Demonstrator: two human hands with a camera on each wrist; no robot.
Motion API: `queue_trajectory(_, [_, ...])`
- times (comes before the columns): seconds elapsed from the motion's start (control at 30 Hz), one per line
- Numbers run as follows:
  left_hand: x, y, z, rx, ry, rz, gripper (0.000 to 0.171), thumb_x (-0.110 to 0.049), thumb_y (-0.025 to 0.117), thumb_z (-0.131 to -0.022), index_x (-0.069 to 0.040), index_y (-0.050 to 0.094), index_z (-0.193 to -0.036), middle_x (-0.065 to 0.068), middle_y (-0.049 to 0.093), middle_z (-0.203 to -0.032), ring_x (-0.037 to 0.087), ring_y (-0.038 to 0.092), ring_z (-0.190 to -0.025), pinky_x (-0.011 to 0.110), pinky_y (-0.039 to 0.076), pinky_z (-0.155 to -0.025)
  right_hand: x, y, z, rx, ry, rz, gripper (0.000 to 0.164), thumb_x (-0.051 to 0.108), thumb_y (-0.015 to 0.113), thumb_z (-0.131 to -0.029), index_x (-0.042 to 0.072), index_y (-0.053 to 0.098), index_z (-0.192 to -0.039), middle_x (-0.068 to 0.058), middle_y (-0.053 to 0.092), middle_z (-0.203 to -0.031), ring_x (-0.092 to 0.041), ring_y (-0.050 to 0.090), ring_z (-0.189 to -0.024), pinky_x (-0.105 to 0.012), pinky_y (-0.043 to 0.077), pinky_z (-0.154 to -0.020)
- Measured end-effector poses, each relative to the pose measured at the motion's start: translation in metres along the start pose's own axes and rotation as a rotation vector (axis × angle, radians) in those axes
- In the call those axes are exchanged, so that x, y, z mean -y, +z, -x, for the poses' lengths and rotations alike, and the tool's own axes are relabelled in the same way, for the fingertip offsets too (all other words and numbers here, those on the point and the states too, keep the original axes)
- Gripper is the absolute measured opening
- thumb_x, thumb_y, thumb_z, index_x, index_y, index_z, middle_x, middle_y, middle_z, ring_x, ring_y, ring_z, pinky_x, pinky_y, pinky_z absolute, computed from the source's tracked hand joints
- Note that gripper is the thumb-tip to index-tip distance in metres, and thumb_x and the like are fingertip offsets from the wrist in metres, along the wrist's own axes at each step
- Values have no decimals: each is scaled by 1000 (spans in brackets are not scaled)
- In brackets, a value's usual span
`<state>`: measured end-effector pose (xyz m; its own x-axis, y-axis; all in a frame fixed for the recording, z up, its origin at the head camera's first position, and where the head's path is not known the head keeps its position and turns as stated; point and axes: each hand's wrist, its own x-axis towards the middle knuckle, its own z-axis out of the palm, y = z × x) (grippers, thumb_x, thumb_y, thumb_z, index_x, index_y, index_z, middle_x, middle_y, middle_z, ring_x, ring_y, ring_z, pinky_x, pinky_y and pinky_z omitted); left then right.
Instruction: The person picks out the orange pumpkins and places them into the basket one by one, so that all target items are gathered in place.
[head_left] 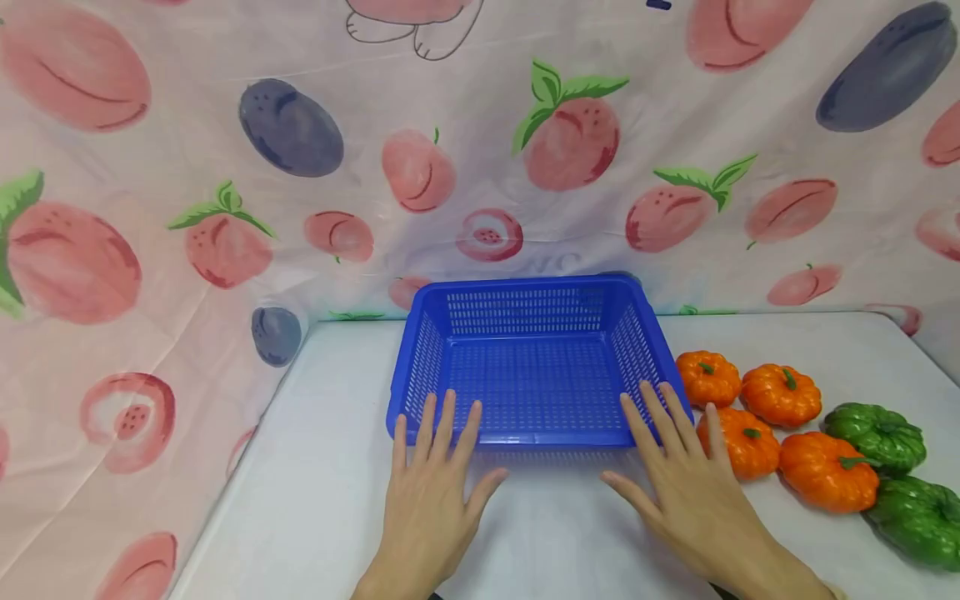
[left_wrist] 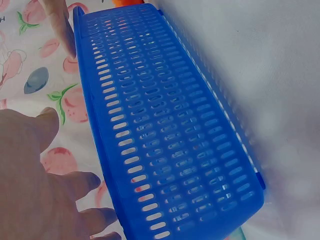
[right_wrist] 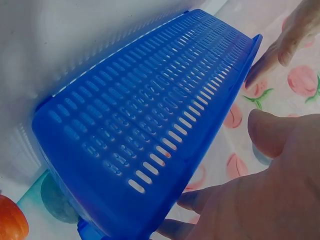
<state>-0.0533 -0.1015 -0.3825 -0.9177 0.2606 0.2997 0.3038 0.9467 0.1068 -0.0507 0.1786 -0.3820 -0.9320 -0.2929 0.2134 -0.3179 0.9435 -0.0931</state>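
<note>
Table (head_left: 337, 467) white, fruit-print cloth (head_left: 150, 208) behind, blue basket (head_left: 536, 367) ctr

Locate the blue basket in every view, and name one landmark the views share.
Head: blue basket sits centre on the white table, between left hand and right hand.
Left wrist: its slotted side wall fills the centre diagonally.
Right wrist: its slotted wall runs across the centre.
Shared landmark: the peach-print cloth.
</note>
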Motion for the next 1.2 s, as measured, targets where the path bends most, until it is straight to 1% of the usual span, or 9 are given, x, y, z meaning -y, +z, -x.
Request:
queue_trajectory(0.1, [1,0,0,-5,5,-6,70,-62,36,-99,-20,34,-155,13,27,-162,31,11,-153,57,5,-119,-2,0,2,-21,-9,11,89,62,47,-96,11,12,-160,-16,6,-166,-36,2,-153,-56,-16,-116])
queue_trajectory(0.2, [3,-1,0,-11,7,-15,69,-61,39,-99,-21,34,-156,13,28,-162,31,11,-153,58,7,-118,-4,-1,3,-35,-14,15,89,61,49,-95,10,14,-159,-16,9,-166,-35,3,-153,-55,-16,-116])
queue_trajectory(0.33, [5,-2,0,-25,9,-21,69,-58,44,-98,-20,34,-155,13,29,-161,32,14,-152,58,9,-118,-7,-3,5,-35,-1,7,90,60,51,-95,9,15,-159,-17,10,-166,-31,-7,-153,-55,-17,-116])
queue_trajectory(0.43, [6,-2,0,-30,13,-10,69,-57,44,-98,-20,34,-155,14,30,-161,34,15,-152,58,9,-118,-11,-4,7,-37,8,9,91,59,53,-94,8,14,-159,-18,12,-165,-26,-15,-152,-56,-17,-115])
queue_trajectory(0.53, [8,-3,-1,-27,16,-3,68,-57,44,-99,-19,35,-155,14,31,-160,36,17,-151,58,10,-118,-14,-6,8,-36,8,28,93,61,52,-94,6,13,-159,-19,13,-164,-24,-18,-152,-56,-18,-115])
queue_trajectory(0.77, [14,-4,-3,-14,-1,14,65,-53,47,-99,-17,38,-154,15,34,-159,36,22,-150,56,9,-119,-19,-11,10,1,37,50,97,63,54,-92,4,14,-158,-21,13,-164,-29,-15,-152,-55,-19,-115])
queue_trajectory(0.87, [17,-3,-3,-20,-14,39,65,-52,49,-99,-16,40,-152,16,36,-157,36,24,-149,56,9,-119,-25,-12,11,-6,31,55,98,62,56,-91,3,15,-158,-21,13,-164,-31,-13,-152,-54,-18,-115])
queue_trajectory(1.03, [24,-3,-4,-54,-29,63,61,-47,53,-99,-16,44,-150,17,40,-155,37,30,-146,56,15,-118,-35,-10,12,-40,2,62,99,59,60,-90,1,15,-157,-21,13,-164,-32,-10,-153,-54,-17,-116])
queue_trajectory(1.2, [33,-3,-4,-75,-40,91,58,-42,56,-98,-14,46,-148,18,42,-153,38,34,-144,56,19,-117,-43,-5,12,-39,-6,55,100,56,63,-89,1,14,-157,-24,17,-162,-36,-4,-153,-50,-16,-118])
